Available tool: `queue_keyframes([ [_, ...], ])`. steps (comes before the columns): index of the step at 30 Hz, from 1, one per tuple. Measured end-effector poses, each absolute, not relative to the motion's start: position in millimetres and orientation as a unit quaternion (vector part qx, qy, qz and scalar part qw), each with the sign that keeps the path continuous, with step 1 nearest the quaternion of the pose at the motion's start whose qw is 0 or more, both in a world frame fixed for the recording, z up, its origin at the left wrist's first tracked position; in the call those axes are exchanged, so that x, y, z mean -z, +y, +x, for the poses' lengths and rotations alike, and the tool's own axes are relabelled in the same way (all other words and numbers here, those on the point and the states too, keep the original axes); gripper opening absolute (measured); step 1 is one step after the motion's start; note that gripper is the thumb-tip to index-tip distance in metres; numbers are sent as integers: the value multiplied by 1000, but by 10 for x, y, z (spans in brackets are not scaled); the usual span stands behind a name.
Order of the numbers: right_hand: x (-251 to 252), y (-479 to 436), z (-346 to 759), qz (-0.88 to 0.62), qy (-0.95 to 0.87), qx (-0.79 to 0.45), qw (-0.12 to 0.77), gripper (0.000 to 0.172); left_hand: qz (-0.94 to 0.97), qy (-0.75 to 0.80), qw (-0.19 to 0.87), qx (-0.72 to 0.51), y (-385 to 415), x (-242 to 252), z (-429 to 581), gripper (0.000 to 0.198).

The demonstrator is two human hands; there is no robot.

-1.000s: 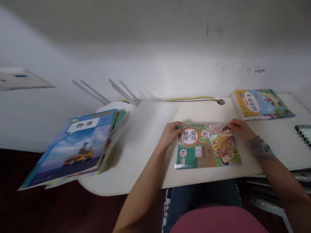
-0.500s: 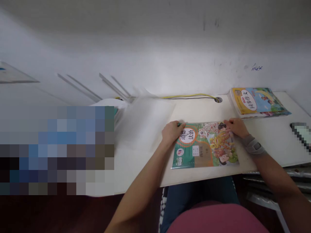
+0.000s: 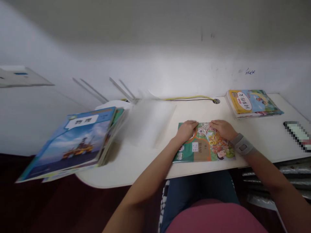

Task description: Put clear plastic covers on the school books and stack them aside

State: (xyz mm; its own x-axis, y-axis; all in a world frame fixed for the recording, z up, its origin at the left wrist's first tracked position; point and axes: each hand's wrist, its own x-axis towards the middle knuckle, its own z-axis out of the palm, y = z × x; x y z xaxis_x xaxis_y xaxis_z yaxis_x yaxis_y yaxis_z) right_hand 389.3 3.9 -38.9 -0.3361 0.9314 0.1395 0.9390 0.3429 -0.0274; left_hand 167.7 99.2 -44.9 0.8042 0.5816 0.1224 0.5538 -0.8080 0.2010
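A green and brown textbook with a colourful festival picture [image 3: 202, 149] lies on the white desk [image 3: 123, 176] in front of me. My left hand [image 3: 187, 131] rests over the book's top edge, left of its middle, with its fingers together. On the right half of the same edge is my right hand [image 3: 222, 128], its fingers bent over the cover, a grey band on the wrist. Both hands grip the book's far edge, a small gap between them. Their thumbs are hard to make out.
A stack with a blue physics book [image 3: 73, 142] overhangs the desk's left end. Beside it is a blurred translucent sheet [image 3: 150, 123]. Yellow-topped books [image 3: 252, 102] are at the back right, a blurred-out device [image 3: 297, 134] at the far right. A yellow cable [image 3: 184, 97] runs along the wall.
Both hands have moved inward along the book's top edge, closer together. The view has shifted, and the blue book stack at the left now shows clearly.
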Motion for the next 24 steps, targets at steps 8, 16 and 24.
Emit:
queue_keyframes([
  [8,496,-34,3907,-602,-791,46,96,42,946,317,43,-46,842,520,1688,62],
  [16,714,-228,4107,-658,-743,89,83,48,908,412,41,-70,1028,518,1308,48],
  [24,759,-194,4076,-661,-739,103,78,49,853,503,75,-120,1174,415,1522,43],
])
